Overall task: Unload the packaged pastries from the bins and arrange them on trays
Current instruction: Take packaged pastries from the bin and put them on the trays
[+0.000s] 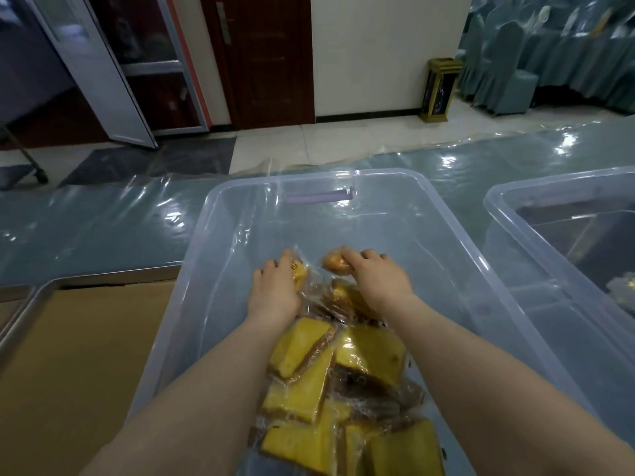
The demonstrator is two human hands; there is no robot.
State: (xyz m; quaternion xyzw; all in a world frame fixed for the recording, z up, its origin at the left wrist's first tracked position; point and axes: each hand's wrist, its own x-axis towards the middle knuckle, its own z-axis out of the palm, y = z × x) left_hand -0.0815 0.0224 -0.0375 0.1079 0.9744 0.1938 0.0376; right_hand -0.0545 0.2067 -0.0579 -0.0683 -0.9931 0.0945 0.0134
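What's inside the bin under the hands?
The bin holds wrapped cake slices heaped at its near end; left hand grips a yellow packet, right hand a brown bun. Anything beneath the heap is covered.

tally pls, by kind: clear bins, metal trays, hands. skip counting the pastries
Clear bins: 2, centre bin and right bin
Metal trays: 1, the lined tray; the far-left sliver is unclear
Hands: 2, left hand and right hand, each gripping a packaged pastry
Total: 5
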